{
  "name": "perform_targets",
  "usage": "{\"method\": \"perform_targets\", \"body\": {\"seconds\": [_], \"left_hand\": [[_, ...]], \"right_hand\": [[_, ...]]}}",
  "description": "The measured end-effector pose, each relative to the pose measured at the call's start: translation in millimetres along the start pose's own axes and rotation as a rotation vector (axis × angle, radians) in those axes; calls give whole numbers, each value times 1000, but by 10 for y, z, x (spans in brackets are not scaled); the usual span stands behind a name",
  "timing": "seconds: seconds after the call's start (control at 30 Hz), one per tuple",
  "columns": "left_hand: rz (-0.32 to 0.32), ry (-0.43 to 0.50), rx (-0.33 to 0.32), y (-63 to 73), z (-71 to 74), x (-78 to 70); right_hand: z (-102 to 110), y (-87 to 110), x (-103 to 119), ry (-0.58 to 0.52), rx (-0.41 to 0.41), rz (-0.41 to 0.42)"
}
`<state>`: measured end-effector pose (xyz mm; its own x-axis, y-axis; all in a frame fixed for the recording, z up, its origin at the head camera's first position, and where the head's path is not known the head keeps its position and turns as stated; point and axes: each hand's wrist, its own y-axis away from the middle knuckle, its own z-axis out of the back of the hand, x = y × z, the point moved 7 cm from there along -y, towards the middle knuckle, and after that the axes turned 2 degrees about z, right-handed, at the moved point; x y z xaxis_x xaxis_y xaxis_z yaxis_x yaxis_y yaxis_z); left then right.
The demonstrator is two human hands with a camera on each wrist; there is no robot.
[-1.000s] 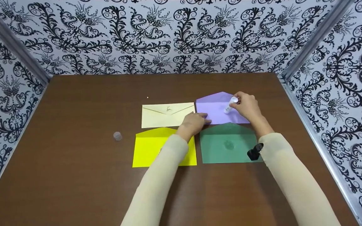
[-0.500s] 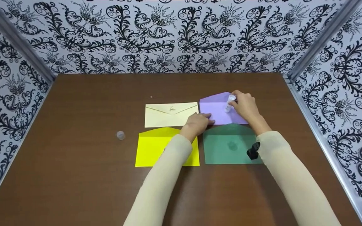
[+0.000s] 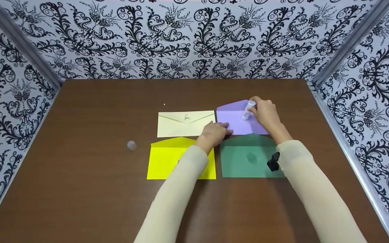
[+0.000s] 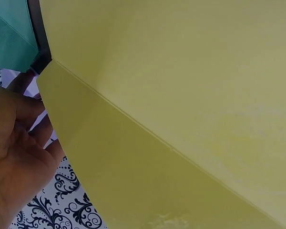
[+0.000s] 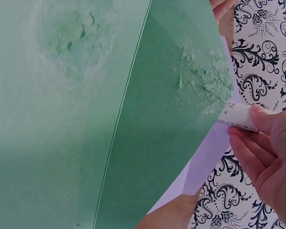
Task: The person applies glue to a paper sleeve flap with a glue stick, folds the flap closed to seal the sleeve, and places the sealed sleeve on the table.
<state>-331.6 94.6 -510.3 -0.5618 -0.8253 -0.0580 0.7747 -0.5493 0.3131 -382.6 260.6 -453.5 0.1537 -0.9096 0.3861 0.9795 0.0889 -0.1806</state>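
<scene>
My right hand (image 3: 265,113) pinches a white glue stick (image 3: 247,112) between thumb and fingers, its lower end at the inside of a purple envelope (image 3: 233,116) whose flap is unfolded. The printed tube of that glue stick (image 5: 240,116) also shows in the right wrist view. My left hand (image 3: 213,133) rests its extended fingers on the purple envelope's lower left corner. Nearer to me lie a green envelope (image 3: 235,162), with a damp-looking patch on its body, and a yellow envelope (image 3: 162,162), both with flaps unfolded. White smears mark the green flap (image 5: 205,81).
A cream envelope (image 3: 172,128) with its flap folded down lies left of the purple one. The small translucent cap (image 3: 131,145) sits on the brown table (image 3: 89,189) farther left. A tiny white speck (image 3: 164,104) lies behind. Patterned walls (image 3: 194,37) enclose the table.
The glue stick has shifted slightly left across the purple envelope in my right hand. My left hand keeps its place at the corner. The head view has turned slightly left.
</scene>
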Motion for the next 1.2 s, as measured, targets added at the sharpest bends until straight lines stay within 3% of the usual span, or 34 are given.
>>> {"method": "perform_targets", "body": {"seconds": [0.57,1.2], "left_hand": [[31,25,-23,3,-24,3],[45,-15,-7,31,-27,0]], "right_hand": [[139,40,-108,29,-14,10],[144,90,28,99,101,81]]}}
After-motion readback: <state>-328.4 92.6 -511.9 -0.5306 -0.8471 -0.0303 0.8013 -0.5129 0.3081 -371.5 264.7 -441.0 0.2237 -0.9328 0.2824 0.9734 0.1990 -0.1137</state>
